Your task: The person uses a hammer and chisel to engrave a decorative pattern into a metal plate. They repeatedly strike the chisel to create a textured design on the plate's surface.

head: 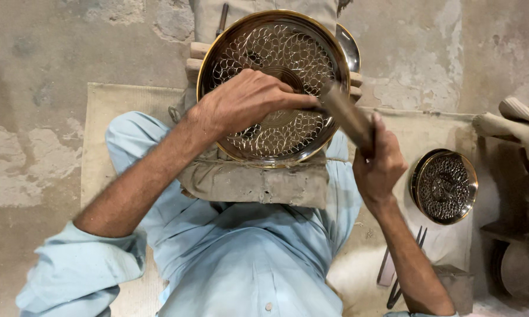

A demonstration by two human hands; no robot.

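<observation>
Pinching a hidden tool, probably, left hand (pixel 247 103) rests on engraved plate (pixel 274 85); right hand (pixel 379 164) clenches mallet (pixel 348 117).

A: Light's soft and even, kind of dim daylight, no hard shadows on the floor.

B: Yeah, only glare is the bright glints on the engraved metal plate (pixel 274 88). The wooden mallet (pixel 349 117) is smeared with motion blur, while the right hand (pixel 379 167) holding it stays fairly sharp. Edges look a bit stretched, wide-angle style
</observation>
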